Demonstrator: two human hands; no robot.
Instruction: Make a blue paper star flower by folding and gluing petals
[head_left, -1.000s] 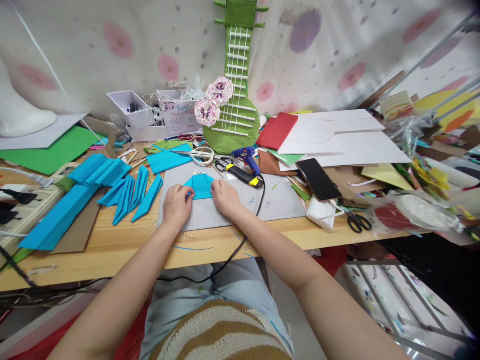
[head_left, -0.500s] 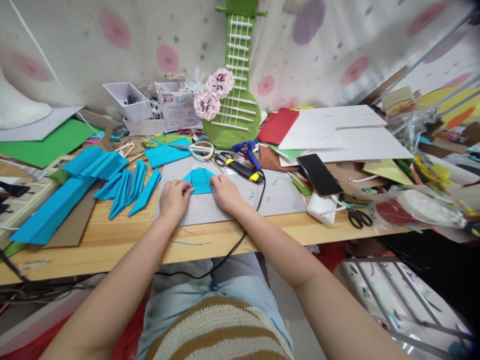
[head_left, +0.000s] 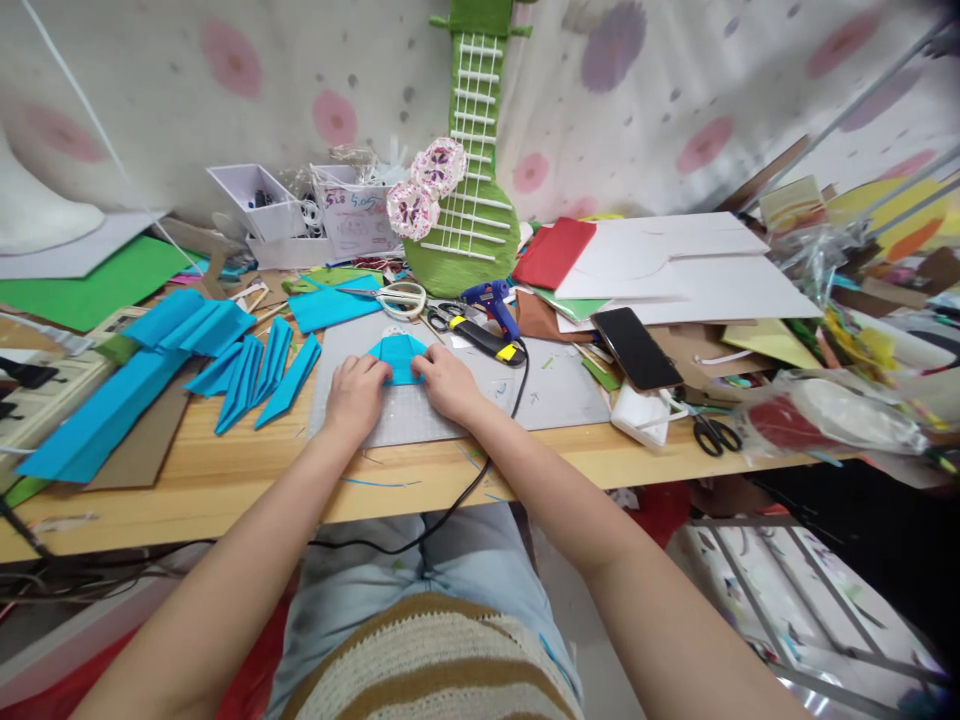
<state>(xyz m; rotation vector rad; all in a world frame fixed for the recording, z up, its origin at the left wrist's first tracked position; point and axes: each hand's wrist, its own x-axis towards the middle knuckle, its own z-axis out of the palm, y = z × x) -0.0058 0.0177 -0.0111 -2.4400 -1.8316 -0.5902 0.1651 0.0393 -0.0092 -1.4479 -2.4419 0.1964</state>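
Observation:
A small piece of folded blue paper (head_left: 402,362) lies on the grey cutting mat (head_left: 465,415), between my two hands. My left hand (head_left: 358,394) grips its left edge, thumb and fingers pressed together. At the right edge, my right hand (head_left: 445,382) pinches the paper in the same way. The paper's sides are partly covered by my fingers. Just beyond it lie white-handled scissors (head_left: 403,300), a yellow-and-black utility knife (head_left: 487,340) and a blue glue gun (head_left: 491,300). Several folded blue paper strips (head_left: 289,383) rest left of my left hand.
A green guitar-shaped craft (head_left: 469,230) with two flowers stands against the curtain. White boards (head_left: 697,285), a phone (head_left: 637,348) and black scissors (head_left: 716,435) lie to the right. A black cord (head_left: 517,400) runs over the table's front edge. White boxes (head_left: 259,205) stand back left.
Both hands have drawn slightly closer together on the blue paper, and its sides now look more folded in. The other things on the table stay in place.

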